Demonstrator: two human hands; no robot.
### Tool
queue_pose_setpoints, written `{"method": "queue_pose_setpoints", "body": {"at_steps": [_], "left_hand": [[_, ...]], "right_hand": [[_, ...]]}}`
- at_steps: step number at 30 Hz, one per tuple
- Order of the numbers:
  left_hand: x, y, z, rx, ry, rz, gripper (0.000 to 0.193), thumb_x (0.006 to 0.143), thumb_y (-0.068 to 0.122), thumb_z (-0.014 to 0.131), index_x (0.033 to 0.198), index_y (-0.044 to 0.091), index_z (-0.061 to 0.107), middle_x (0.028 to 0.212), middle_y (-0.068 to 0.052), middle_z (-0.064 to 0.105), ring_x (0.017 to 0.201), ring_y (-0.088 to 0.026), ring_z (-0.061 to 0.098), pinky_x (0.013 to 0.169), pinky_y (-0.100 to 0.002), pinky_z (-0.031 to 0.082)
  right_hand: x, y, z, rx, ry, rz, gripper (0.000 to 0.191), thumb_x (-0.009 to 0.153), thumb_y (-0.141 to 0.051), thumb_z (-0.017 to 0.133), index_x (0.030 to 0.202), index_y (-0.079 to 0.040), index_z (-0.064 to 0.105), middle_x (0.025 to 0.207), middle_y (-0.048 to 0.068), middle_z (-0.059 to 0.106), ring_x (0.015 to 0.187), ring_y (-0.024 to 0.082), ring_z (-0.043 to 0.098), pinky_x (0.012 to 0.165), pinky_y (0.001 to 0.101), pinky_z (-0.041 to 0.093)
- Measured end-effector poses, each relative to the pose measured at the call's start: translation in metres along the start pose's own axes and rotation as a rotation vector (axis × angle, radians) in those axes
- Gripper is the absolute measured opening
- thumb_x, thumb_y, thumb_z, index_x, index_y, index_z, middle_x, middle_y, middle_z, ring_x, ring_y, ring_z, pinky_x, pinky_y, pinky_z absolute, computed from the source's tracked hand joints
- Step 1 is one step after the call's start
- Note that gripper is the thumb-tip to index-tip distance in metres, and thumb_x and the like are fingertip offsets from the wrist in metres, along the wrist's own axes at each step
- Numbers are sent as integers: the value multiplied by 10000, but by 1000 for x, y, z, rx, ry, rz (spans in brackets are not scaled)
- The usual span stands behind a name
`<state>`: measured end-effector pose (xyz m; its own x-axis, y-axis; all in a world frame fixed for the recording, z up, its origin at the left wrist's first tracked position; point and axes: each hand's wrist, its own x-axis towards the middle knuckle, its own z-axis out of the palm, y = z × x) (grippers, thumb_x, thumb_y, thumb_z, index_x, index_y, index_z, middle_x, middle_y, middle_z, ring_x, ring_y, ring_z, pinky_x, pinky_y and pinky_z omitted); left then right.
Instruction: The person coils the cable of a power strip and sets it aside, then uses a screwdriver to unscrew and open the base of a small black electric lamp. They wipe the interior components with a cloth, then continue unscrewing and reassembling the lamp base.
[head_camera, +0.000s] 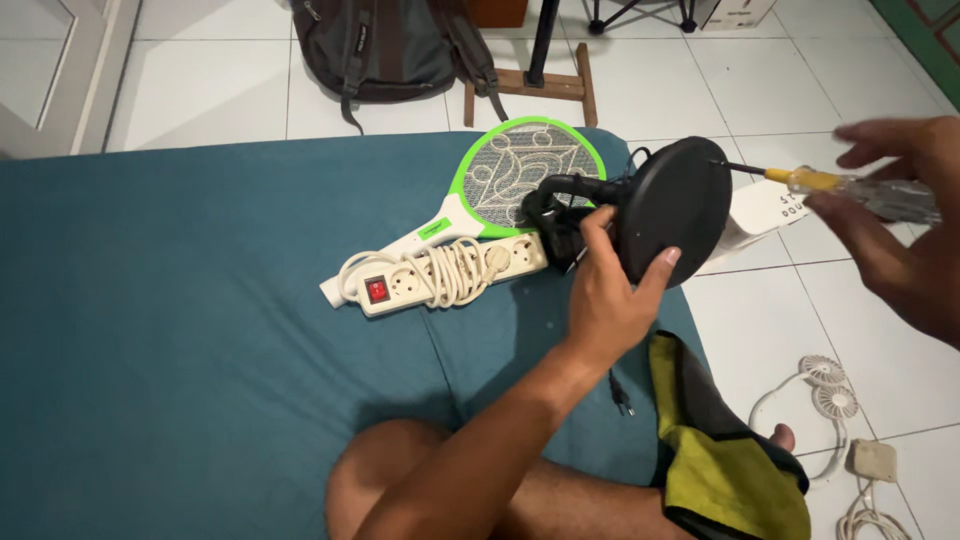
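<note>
The left hand (610, 300) is gripping the round black base (675, 210); the right hand (900, 220), at 3 o'clock, is pinching the yellow-handled screwdriver (850, 188). The tip is risking slipping off if the base is tilting.

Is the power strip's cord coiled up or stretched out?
Coiled up. The white cord lies bundled in loops on top of the power strip on the teal mattress.
</note>
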<state>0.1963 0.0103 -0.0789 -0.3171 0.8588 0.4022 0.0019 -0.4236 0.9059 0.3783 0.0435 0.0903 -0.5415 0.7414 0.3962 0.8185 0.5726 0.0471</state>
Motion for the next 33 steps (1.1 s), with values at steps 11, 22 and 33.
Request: {"method": "queue_pose_setpoints", "body": {"at_steps": [11,22,33], "left_hand": [[3,3,-5,-53,32,34,604,986,236,718,1411,0,359,1203,-254,678,1081,-385,719,905,-442,575],[5,12,-18,-121,39,-75,581,969,217,726,1393,34,374,1189,-195,684,1051,-276,713,922,-380,563],[4,10,-30,-70,41,-43,585,970,204,747,1398,25,392,1280,-205,612,1141,-271,634,1004,-385,521]], "right_hand": [[13,-4,-8,80,65,-139,526,970,-69,582,1459,22,413,993,285,654,866,333,717,712,374,616],[26,-42,-43,-3,-2,17,653,828,-137,804,1400,-3,518,966,183,685,750,298,719,622,356,567],[18,-51,-40,110,144,-109,460,888,-102,784,1287,-3,577,987,187,680,885,322,720,735,390,569]]}}
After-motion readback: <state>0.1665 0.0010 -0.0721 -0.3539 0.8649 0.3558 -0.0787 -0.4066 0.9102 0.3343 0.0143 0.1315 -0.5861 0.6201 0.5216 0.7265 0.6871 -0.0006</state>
